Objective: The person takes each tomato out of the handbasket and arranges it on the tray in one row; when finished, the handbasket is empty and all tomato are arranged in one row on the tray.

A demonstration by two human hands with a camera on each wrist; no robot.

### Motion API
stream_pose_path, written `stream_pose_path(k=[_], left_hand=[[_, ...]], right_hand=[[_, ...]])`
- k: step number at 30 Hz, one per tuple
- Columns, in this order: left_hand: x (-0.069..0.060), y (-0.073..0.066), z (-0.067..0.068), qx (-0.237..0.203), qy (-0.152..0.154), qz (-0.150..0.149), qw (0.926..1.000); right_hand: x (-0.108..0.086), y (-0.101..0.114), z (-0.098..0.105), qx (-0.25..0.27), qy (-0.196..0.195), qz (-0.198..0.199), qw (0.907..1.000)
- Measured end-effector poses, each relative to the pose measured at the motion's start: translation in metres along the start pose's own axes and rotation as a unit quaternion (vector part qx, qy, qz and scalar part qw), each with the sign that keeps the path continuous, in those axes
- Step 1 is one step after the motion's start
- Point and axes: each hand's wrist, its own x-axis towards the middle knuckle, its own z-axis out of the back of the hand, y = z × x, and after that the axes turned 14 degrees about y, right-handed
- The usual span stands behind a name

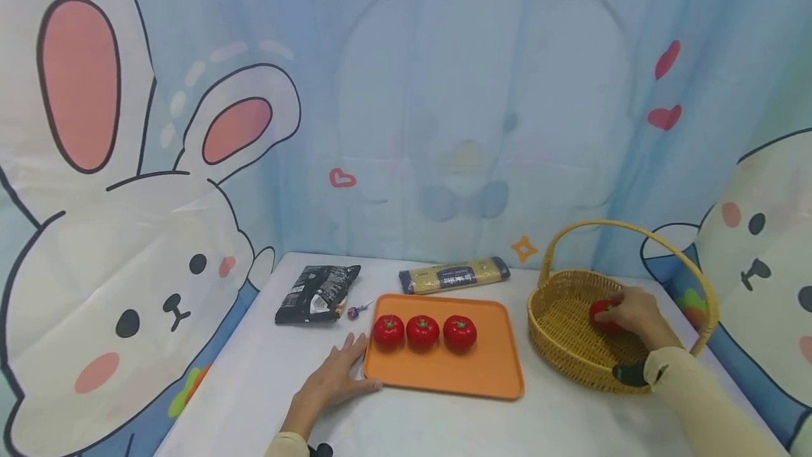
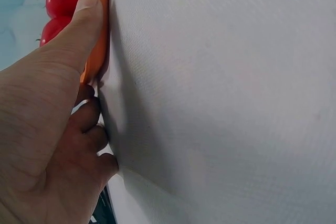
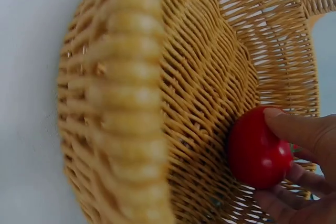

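Inside the yellow wicker basket [image 1: 564,351], my right hand [image 1: 637,316] grips a red tomato [image 3: 260,148] between thumb and fingers; the tomato is against the basket's woven inside. An orange tray [image 1: 444,376] carries three more tomatoes, a left one [image 1: 388,332], a middle one [image 1: 422,333] and a right one [image 1: 459,333]. At the tray's near left corner rests my left hand [image 1: 336,376], fingers spread. Its thumb [image 2: 84,22] touches the tray's front rim in the left wrist view, with the other fingers along the left side.
Behind the tray lies a pack of pasta [image 1: 454,276]. A black snack bag [image 1: 318,293] and a small wrapped lollipop [image 1: 355,312] lie to the tray's left. The basket's tall handle [image 1: 624,223] arches over it. A printed curtain [image 1: 406,90] stands behind the white table [image 1: 406,429].
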Motion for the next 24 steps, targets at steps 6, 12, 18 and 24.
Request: stream_pose_path(k=[6,12,18,24], left_hand=[[0.002,0.000,0.000,0.007,0.001,0.003,1.0000],[0.002,0.001,0.000,0.008,0.000,0.004,1.0000],[0.002,0.002,0.000,0.006,0.000,-0.004,1.0000],[0.000,0.002,0.000,0.007,0.001,-0.016,0.9998]], right_hand=[[-0.003,0.000,-0.008,0.015,-0.030,0.006,0.9994],[-0.003,-0.002,-0.014,0.025,-0.014,0.031,0.9991],[-0.004,0.002,-0.018,0.024,0.031,0.060,0.9974],[-0.014,0.020,-0.015,0.016,0.045,0.103,0.9935]])
